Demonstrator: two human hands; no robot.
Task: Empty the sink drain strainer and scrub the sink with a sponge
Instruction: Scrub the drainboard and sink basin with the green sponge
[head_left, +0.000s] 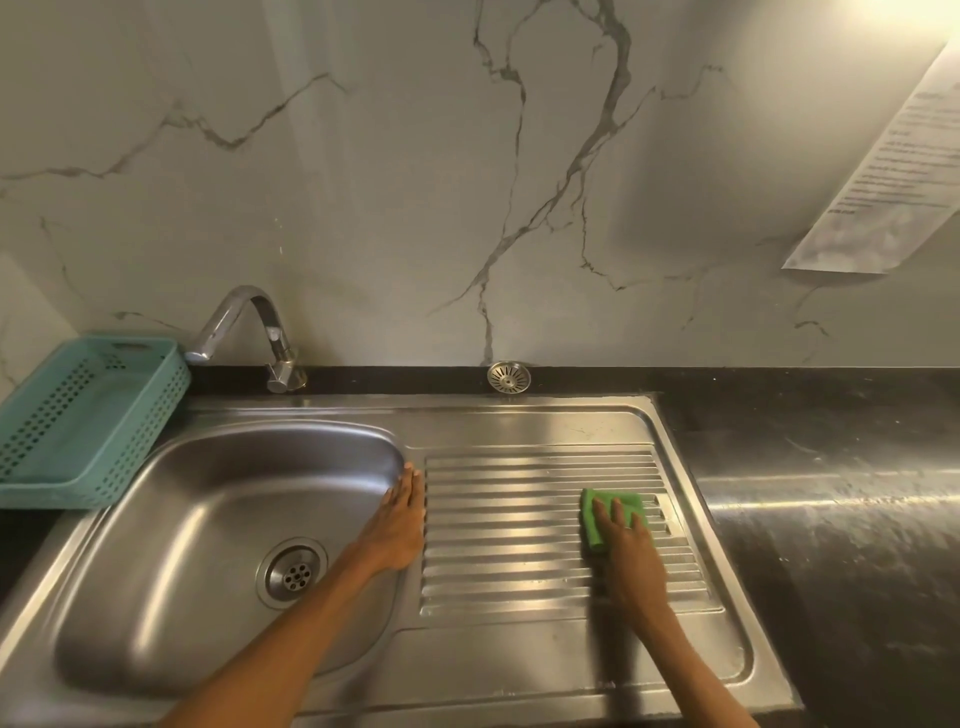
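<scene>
Marble-veined wall fills the upper half of the frame, with a dark counter strip running under it and the steel sink (519, 644) spread across the lower half. From the sponge outward: my green sponge (613, 512) lies on the ribbed drainboard (519, 525) at right of centre, and my right hand (626, 540) presses it flat, fingers straight on top of it. My left hand (400, 519) rests open and flat on the ridge between drainboard and basin (208, 545), fingers together pointing up the frame, holding nothing. Left of it, the drain (293, 571) sits bare in the basin floor at lower left. The strainer (509, 376) is out of it, parked on the dark ledge at upper centre, against the wall; I cannot tell whether anything is left inside it. Further out, the tap (249, 332) curves over the basin's back corner, and a teal basket (88, 415) stands at the left edge.

Risks, as I judge them: the ribs could snag the sponge and flip it from under my flat fingers; the open drain could swallow loosened grit; and I could leave the basin unscrubbed.

1 printed sheet (883, 171) hangs at upper right, its text too blurred to read. No brand shows anywhere.
</scene>
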